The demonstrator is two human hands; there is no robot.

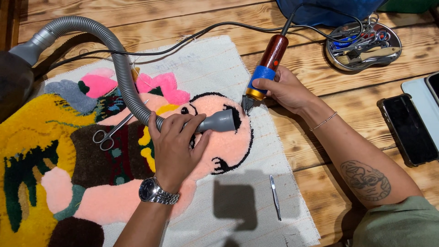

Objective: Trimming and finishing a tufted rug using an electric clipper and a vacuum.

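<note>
Left hand (pixel 173 146) clamps the grey vacuum nozzle (pixel 219 121) flat on the tufted rug (pixel 137 183), mouth just left of the carving trimmer (pixel 265 68) (steeply tilted) gripped by the right hand (pixel 286 89).

Bright, even overhead light; sharp focus throughout. A hard rectangular shadow falls on the white woven backing cloth (pixel 256 201) just below the pink tufted area; slight glare right of it, on the black phone screen (pixel 408 128).
</note>
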